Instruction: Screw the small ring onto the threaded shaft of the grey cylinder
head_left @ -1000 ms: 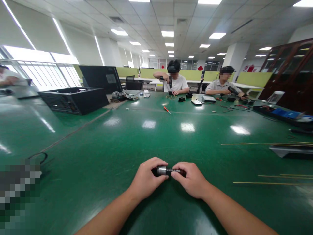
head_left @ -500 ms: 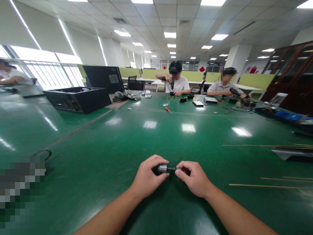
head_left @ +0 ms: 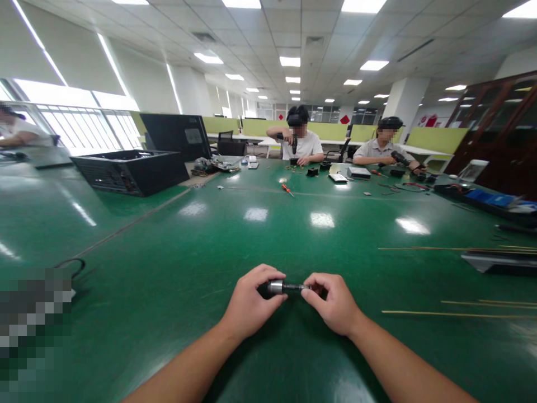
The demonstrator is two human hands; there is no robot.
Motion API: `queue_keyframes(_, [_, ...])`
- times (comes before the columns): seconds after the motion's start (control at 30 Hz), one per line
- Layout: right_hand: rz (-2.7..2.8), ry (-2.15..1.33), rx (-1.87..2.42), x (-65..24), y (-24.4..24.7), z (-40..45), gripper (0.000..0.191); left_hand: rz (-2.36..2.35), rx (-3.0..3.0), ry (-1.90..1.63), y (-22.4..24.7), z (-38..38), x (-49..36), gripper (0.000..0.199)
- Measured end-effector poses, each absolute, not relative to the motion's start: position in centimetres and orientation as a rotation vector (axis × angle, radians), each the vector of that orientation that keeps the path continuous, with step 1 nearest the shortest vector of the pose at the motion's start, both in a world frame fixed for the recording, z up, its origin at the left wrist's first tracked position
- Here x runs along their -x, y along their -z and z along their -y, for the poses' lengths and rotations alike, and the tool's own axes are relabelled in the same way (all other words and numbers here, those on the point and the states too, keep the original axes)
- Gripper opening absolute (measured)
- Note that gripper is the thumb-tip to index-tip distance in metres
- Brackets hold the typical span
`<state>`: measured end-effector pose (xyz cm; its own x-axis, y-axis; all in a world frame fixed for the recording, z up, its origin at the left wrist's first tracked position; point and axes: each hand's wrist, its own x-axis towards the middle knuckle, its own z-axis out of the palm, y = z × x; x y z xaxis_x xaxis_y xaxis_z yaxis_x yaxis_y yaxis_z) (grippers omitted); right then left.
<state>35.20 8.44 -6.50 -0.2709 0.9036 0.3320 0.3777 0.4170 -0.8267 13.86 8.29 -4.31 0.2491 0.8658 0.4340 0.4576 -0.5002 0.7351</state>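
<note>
Thumb and fingers of your left hand [head_left: 251, 302] are curled around the thick end of a silver-and-black tool [head_left: 276, 287], while your right hand [head_left: 333, 302] pinches the thin dark shaft at its other end. You have the tool lying crosswise between your hands, over the near middle of the green table [head_left: 210, 235]; something dark and reddish is partly hidden behind your right fingers. You can make out no lettering on the tool at this scale. To your far left sits a dark computer case [head_left: 130, 174], with a dark panel [head_left: 168, 137] upright behind it; the pale label [head_left: 193, 136] on that panel is too small for you to read. Beside the case lies a pile of electronic parts [head_left: 207, 165]. An orange screwdriver [head_left: 287, 189] rests in the far middle, well apart from your hands. Beyond it, a person in a white shirt [head_left: 310, 146] holds a dark power tool [head_left: 294, 144] upright, and at the far right another person [head_left: 371, 151] holds a second power tool [head_left: 400, 158]. On your right are thin yellow rods [head_left: 440, 314] and, farther off, a black tray [head_left: 453, 197] bearing blue items [head_left: 490, 196]. A blurred, pixelated object [head_left: 33, 313] occupies your near left.
</note>
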Motion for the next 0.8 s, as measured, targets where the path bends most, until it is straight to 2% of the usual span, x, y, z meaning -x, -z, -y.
queue_keyframes(0.33, [1.802,-0.814,1.1,-35.3,6.5,-8.5,0.018,-1.243,-2.031,-1.142,4.4,-8.5,-13.5,0.029])
queue_keyframes(0.5, [1.669,-0.996,1.027,-35.4,6.6,-8.7,0.028,-1.332,-1.987,-1.101,4.4,-8.9,-13.3,0.026])
queue_keyframes(0.67, [1.475,-1.178,0.922,-35.2,7.1,-9.2,0.047,-1.491,-1.832,-1.115,4.5,-9.6,-13.1,0.034])
queue_keyframes(0.8, [1.441,-1.202,0.951,-35.0,7.6,-9.6,0.056,-1.371,-1.456,-1.237,4.0,-10.0,-12.7,0.051])
